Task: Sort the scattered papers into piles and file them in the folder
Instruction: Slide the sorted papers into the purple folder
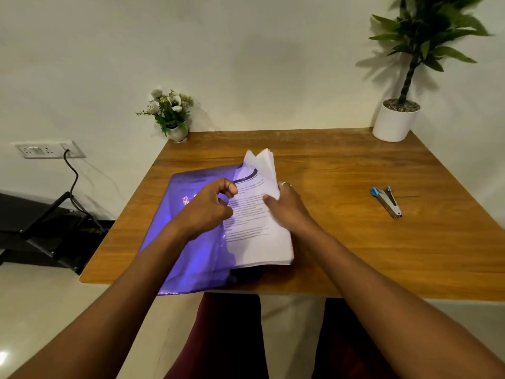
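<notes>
A translucent purple plastic folder (188, 258) overhangs the brown wooden surface's (341, 242) near edge. A stack of white printed papers (254, 214) sits partly under its cover, text unreadable. The right hand (287, 206) grips the stack's right side, its fingers (285, 185) mostly hidden behind. The left hand (207, 209) curls at the cover's edge; its grasp is unclear.

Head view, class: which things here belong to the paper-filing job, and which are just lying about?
Job: papers, folder, left hand, right hand.

Lying about: staple remover, flowers, potted plant, wall socket.
</notes>
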`<act>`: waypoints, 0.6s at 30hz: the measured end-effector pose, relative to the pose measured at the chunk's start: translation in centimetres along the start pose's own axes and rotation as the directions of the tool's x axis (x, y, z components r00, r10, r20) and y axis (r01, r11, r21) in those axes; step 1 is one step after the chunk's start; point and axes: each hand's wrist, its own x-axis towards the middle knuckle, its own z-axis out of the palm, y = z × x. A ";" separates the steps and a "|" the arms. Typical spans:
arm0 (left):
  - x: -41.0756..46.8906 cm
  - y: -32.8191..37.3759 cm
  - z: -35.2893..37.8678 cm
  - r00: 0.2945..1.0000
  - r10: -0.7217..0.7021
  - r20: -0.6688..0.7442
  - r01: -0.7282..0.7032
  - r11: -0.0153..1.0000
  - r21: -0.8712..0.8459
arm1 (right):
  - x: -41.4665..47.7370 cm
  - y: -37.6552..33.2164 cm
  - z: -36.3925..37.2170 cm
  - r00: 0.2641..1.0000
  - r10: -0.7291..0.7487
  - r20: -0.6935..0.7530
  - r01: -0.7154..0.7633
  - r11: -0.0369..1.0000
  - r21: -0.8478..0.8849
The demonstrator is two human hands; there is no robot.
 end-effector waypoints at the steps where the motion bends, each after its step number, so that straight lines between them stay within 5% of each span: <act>1: 0.1 0.0 0.4 1.000 0.001 -0.015 -0.001 1.000 -0.001 | -0.5 -0.1 1.1 1.000 -0.011 -0.006 0.011 0.999 0.031; 5: 0.1 -0.1 1.3 0.998 0.008 -0.067 -0.007 1.000 0.015 | -2.4 -0.5 4.3 0.999 -0.048 0.004 0.047 0.994 0.101; 11: 0.3 -0.4 2.2 0.991 0.010 -0.131 -0.012 1.000 -0.017 | -3.5 -1.4 6.6 0.941 -0.119 0.316 0.018 0.952 0.306; 14: 0.1 -0.4 2.8 0.988 0.004 -0.151 -0.014 0.998 -0.068 | -2.9 -2.4 7.0 0.951 -0.007 0.309 -0.094 0.946 0.311; 18: 0.2 -0.4 3.8 0.966 -0.025 -0.258 0.001 0.996 -0.093 | -2.1 -2.5 8.7 0.917 0.246 0.313 -0.374 0.803 0.465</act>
